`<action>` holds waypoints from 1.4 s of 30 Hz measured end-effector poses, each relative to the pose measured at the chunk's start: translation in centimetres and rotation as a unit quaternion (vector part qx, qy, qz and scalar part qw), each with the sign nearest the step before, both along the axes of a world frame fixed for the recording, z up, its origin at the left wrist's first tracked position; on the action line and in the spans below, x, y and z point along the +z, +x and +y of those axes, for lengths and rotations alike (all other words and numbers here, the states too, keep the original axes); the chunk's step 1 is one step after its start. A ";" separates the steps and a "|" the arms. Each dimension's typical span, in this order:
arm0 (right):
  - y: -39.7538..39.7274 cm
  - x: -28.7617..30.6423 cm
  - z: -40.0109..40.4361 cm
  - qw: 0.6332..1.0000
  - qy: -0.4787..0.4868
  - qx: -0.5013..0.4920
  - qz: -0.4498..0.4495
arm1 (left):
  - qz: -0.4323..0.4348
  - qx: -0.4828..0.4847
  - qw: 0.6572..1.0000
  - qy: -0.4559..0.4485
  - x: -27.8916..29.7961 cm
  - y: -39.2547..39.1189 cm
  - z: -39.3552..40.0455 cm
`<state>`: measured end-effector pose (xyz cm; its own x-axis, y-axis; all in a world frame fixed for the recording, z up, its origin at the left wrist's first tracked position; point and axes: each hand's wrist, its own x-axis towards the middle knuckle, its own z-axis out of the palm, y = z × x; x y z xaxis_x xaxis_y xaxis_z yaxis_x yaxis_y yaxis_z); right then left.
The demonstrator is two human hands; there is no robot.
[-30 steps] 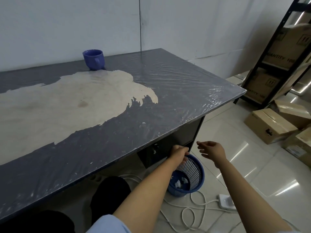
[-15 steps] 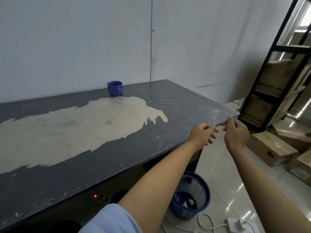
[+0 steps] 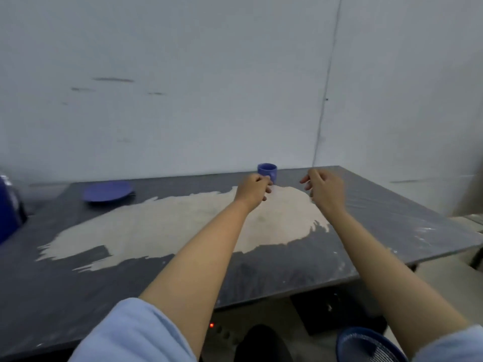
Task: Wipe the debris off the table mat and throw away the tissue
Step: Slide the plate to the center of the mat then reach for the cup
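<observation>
The table mat (image 3: 379, 220) is dark grey under clear film, with a large beige patch (image 3: 167, 226) across its middle. Faint white specks (image 3: 423, 231) lie near its right edge. My left hand (image 3: 252, 190) hovers over the far part of the patch, fingers curled closed with nothing visible in them. My right hand (image 3: 324, 189) hangs beside it to the right, fingers loosely bent and apart, holding nothing. No tissue is in sight. The blue mesh wastebasket (image 3: 366, 346) shows partly at the bottom right, below the table's front edge.
A blue cup (image 3: 267, 172) stands at the back of the table just beyond my left hand. Further left lies a blue plate (image 3: 107, 190). A large blue object (image 3: 7, 205) sits at the left edge. A white wall rises right behind the table.
My view has lifted from the floor and basket to the tabletop. Both hands rose from the basket, passed the table's right corner and now hover over the middle near the cup.
</observation>
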<state>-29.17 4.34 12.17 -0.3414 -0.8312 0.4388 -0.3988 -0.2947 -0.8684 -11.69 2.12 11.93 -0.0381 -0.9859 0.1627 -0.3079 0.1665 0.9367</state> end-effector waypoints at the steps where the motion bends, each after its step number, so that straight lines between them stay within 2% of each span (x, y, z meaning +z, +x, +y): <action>1: 2.1 -0.2 -0.6 1.000 0.009 0.022 0.000 | -0.005 0.023 1.000 0.001 -0.2 2.4 -0.2; 8: 15.9 -3.7 -3.3 0.985 0.049 0.164 0.024 | -0.021 0.184 0.982 0.024 -3.2 18.3 0.3; 14: 24.6 -6.2 -4.7 0.967 0.081 0.225 0.085 | -0.102 0.303 0.947 0.032 -6.3 28.0 1.5; 18: 28.7 -7.3 -5.6 0.957 0.101 0.251 0.106 | -0.178 0.335 0.924 0.041 -7.9 31.9 1.7; 23: 32.9 -7.8 -7.1 0.948 0.122 0.270 0.116 | -0.258 0.376 0.889 0.037 -9.2 34.6 0.7; 32: 39.2 -8.0 -10.1 0.932 0.159 0.293 0.143 | -0.373 0.366 0.847 0.094 -11.7 35.6 -1.3; 37: 42.4 -8.0 -12.6 0.920 0.212 0.303 0.134 | -0.410 0.351 0.835 0.104 -12.5 35.4 -1.5; 42: 45.8 -7.7 -14.7 0.898 0.285 0.322 0.094 | -0.404 0.354 0.837 0.100 -12.3 35.4 -1.4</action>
